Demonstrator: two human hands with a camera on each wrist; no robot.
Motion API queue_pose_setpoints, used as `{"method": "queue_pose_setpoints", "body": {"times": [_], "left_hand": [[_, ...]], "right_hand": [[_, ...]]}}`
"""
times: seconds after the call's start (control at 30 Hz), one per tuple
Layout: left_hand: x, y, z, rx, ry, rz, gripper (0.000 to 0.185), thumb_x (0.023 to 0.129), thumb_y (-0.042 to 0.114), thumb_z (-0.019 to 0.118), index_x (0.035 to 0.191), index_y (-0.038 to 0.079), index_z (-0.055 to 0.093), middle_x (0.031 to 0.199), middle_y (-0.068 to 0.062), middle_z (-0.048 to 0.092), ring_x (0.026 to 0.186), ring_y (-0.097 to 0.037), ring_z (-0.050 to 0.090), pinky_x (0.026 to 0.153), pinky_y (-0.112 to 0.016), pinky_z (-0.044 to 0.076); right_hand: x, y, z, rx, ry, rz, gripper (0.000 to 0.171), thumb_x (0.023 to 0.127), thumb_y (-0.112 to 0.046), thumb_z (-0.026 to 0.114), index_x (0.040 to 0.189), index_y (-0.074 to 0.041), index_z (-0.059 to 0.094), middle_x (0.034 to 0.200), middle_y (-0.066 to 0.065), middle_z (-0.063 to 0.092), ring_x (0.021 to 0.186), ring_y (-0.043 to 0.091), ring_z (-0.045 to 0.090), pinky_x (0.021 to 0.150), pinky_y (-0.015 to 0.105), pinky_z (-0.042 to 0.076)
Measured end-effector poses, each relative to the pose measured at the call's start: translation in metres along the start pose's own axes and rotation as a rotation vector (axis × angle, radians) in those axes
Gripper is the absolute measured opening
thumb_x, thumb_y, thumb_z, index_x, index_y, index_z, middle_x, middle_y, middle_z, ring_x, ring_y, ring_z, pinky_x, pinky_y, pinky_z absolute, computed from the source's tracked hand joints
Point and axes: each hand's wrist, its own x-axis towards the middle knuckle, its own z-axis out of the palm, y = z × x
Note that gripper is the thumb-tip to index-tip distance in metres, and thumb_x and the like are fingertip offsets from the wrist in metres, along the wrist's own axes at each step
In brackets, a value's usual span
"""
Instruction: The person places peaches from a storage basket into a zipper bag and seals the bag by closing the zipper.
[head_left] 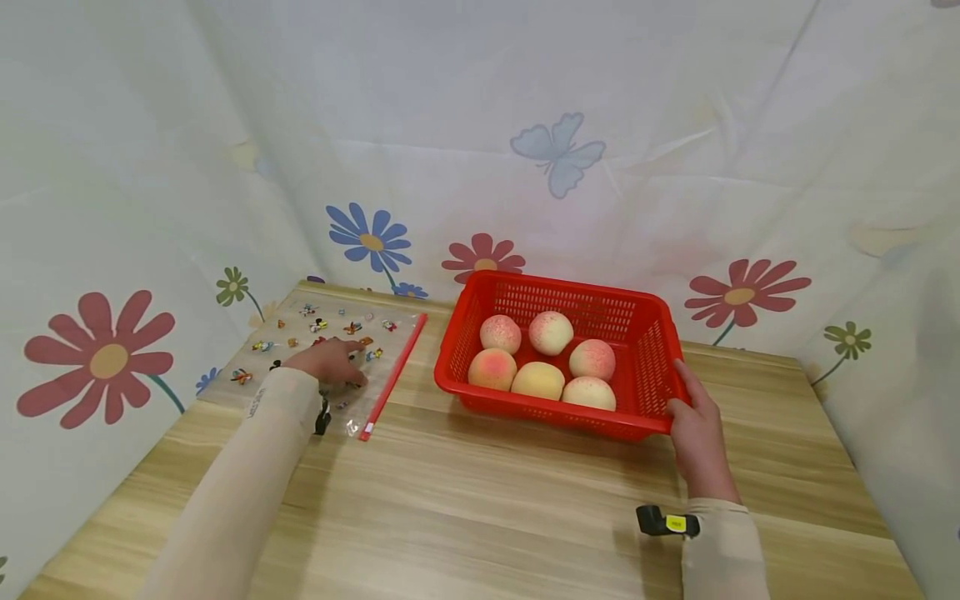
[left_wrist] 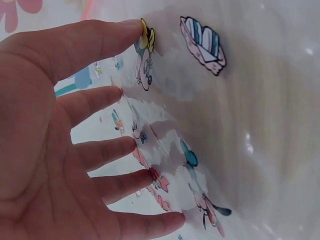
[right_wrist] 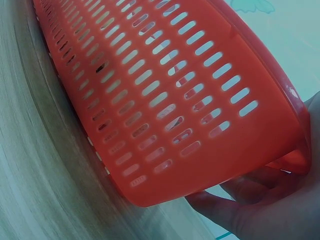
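Head view: red basket (head_left: 645,333), rigid slotted plastic, six peaches (head_left: 551,332) inside, likely moderately heavy, gripped at its right corner by right hand (head_left: 697,429); left of basket, left hand (head_left: 327,362) rests flat-fingered on flimsy, slippery sticker bag (head_left: 300,333).

Wooden table (head_left: 480,508), light grain, pushed against a flowered cloth backdrop. On it, right of centre: red slotted basket (head_left: 651,350), flat on the top, near the far edge. On it, left side: clear zip bag (head_left: 330,346) printed with small cartoon figures, lying flat, its red seal strip (head_left: 393,377) running along the edge nearest the basket. Bag and basket are close but apart. Left hand (head_left: 328,362) rests flat on the bag. Right hand (head_left: 697,433) touches the basket's near right corner.
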Motion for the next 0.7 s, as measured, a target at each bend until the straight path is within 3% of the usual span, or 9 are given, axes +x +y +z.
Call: {"method": "queue_pose_setpoints", "body": {"times": [0.17, 0.47, 0.7], "left_hand": [[0.004, 0.001, 0.000, -0.009, 0.015, -0.002, 0.078, 0.088, 0.041, 0.062, 0.153, 0.016, 0.028, 0.152, -0.025, 0.033, 0.131, -0.041, 0.042, 0.100, -0.064, 0.039], [0.005, 0.027, 0.000, 0.048, 0.168, 0.102, 0.069, 0.091, 0.039, 0.058, 0.147, 0.002, 0.037, 0.144, -0.022, 0.048, 0.132, -0.039, 0.045, 0.107, -0.056, 0.038], [0.006, 0.051, 0.007, 0.018, 0.211, 0.099, 0.058, 0.090, 0.038, 0.061, 0.131, -0.002, 0.051, 0.123, -0.020, 0.062, 0.101, -0.029, 0.063, 0.091, -0.048, 0.050]], "right_hand": [[0.000, -0.001, 0.000, 0.002, 0.000, 0.005, 0.066, 0.099, -0.008, 0.031, 0.152, -0.044, 0.015, 0.163, 0.002, 0.017, 0.137, 0.033, 0.035, 0.096, 0.040, 0.046], [0.001, 0.001, 0.000, -0.004, 0.005, -0.001, 0.066, 0.100, -0.009, 0.032, 0.152, -0.044, 0.015, 0.163, 0.001, 0.018, 0.138, 0.033, 0.036, 0.091, 0.036, 0.048], [0.001, 0.000, 0.000, -0.004, 0.006, 0.001, 0.065, 0.100, -0.010, 0.032, 0.152, -0.045, 0.015, 0.163, 0.001, 0.018, 0.138, 0.032, 0.036, 0.092, 0.036, 0.048]]}}
